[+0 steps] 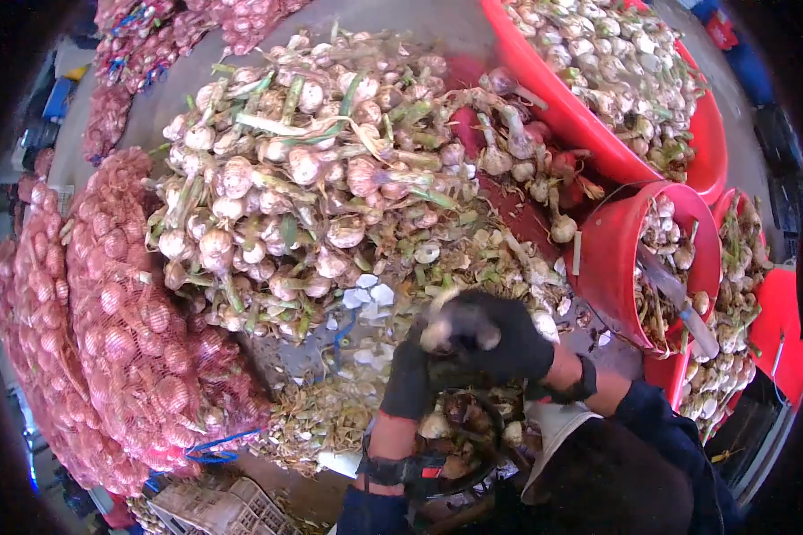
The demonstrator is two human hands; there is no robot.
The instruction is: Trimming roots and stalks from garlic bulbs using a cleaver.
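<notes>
My left hand (407, 381) and my right hand (508, 340), both in dark gloves, meet in front of me. Between them is a pale garlic bulb (436, 334), blurred and partly hidden by the fingers; both hands appear closed around it. Below them stands a dark round container (498, 428) with several bulbs and scraps in it. Just beyond the hands lie loose skins and cut garlic stalks (468, 267). Behind these rises a large heap of garlic bulbs with stems (308, 167).
Full red mesh sacks (120, 321) line the left side. At the right, a red bucket (605, 261) holds garlic and a broad-bladed knife (669, 287). A large red tub (575, 124) of garlic stands behind it. A plastic crate (221, 508) sits at lower left.
</notes>
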